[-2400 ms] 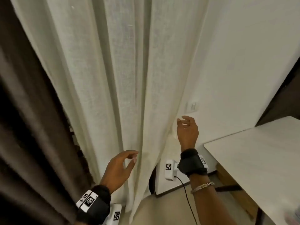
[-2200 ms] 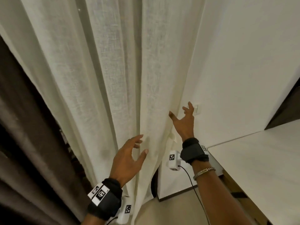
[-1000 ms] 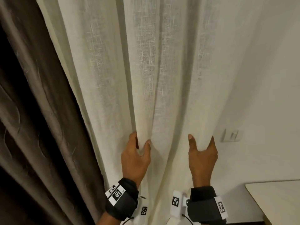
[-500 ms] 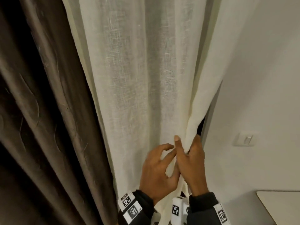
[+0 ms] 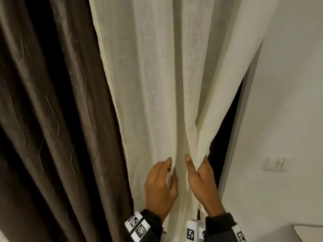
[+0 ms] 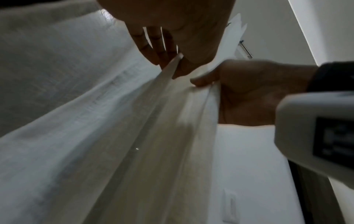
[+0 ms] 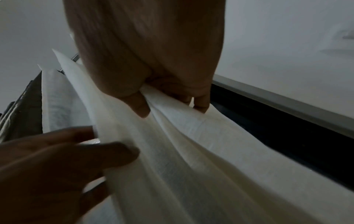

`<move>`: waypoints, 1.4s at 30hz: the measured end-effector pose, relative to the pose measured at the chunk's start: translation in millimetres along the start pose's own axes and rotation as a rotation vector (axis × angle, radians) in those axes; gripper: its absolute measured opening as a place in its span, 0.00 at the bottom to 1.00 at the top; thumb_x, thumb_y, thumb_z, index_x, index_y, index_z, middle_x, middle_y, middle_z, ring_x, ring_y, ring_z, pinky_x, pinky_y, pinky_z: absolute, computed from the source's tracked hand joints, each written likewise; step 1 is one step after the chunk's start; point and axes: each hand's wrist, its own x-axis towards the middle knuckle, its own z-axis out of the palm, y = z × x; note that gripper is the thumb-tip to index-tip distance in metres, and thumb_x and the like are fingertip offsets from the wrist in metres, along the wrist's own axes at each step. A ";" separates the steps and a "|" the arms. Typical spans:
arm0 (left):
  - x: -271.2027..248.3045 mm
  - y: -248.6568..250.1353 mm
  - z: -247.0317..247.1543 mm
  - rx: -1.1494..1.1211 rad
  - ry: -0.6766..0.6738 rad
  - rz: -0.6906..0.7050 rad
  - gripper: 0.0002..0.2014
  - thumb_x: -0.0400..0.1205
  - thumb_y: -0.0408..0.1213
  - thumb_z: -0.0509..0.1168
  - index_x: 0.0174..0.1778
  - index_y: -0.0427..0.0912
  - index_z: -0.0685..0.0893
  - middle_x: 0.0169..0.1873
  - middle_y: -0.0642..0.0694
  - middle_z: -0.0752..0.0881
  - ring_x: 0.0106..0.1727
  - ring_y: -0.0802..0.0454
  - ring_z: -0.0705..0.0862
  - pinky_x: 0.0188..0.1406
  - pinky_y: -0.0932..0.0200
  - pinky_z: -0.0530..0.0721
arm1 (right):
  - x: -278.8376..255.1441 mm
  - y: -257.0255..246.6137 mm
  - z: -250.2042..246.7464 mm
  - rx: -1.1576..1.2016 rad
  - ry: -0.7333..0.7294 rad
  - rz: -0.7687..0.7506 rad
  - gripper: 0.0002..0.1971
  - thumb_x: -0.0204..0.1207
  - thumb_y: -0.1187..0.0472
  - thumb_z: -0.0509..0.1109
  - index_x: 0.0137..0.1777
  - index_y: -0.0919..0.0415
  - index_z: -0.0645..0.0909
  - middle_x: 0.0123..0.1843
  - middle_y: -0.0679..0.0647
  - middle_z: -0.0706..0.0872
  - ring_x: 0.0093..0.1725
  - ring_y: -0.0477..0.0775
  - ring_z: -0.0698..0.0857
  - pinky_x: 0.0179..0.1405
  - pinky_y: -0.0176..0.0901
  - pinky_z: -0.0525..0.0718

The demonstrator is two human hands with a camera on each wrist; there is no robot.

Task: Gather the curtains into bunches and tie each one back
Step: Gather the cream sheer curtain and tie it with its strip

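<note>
A cream sheer curtain [image 5: 157, 84] hangs in the middle, with a dark brown curtain [image 5: 52, 119] to its left. My right hand [image 5: 196, 158] grips the sheer curtain's gathered right edge, thumb in front and fingers behind. The right wrist view shows the cream curtain [image 7: 191, 151] bunched in the right hand [image 7: 170, 106]. Just to the left, my left hand [image 5: 172, 165] pinches a fold of the same curtain. In the left wrist view the left hand [image 6: 172, 65] holds that fold of curtain [image 6: 134, 136], and the right hand [image 6: 239, 91] is beside it.
Behind the pulled edge a dark window opening [image 5: 225, 145] shows beside a pale frame. A light switch [image 5: 276, 164] sits on the white wall [image 5: 288, 84] to the right. A table corner [image 5: 309, 233] shows at the bottom right.
Both hands rose to the sheer curtain and drew its right edge leftward. Since half a second ago the left hand has moved off the right hand and pinched its own fold.
</note>
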 end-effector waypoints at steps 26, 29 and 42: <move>23.8 10.5 2.4 -0.456 -0.571 -0.389 0.29 0.87 0.65 0.65 0.83 0.63 0.71 0.73 0.60 0.84 0.73 0.63 0.84 0.74 0.54 0.85 | -23.6 38.5 35.2 -0.260 -0.056 -0.058 0.16 0.90 0.38 0.59 0.73 0.38 0.76 0.62 0.43 0.89 0.62 0.48 0.91 0.65 0.58 0.91; 24.2 0.5 14.5 -0.399 -0.486 -0.545 0.35 0.75 0.68 0.76 0.76 0.61 0.78 0.63 0.59 0.90 0.64 0.56 0.90 0.65 0.47 0.91 | -37.7 56.4 43.1 -0.334 -0.190 -0.060 0.24 0.88 0.48 0.63 0.83 0.45 0.72 0.74 0.52 0.85 0.71 0.52 0.86 0.72 0.53 0.88; 0.6 -11.0 53.9 -0.345 -0.605 -0.776 0.25 0.84 0.52 0.75 0.75 0.44 0.85 0.67 0.44 0.92 0.68 0.43 0.89 0.73 0.40 0.87 | -75.7 126.4 -43.3 -0.104 -0.537 0.396 0.20 0.74 0.50 0.85 0.63 0.42 0.84 0.54 0.44 0.87 0.54 0.47 0.87 0.64 0.49 0.87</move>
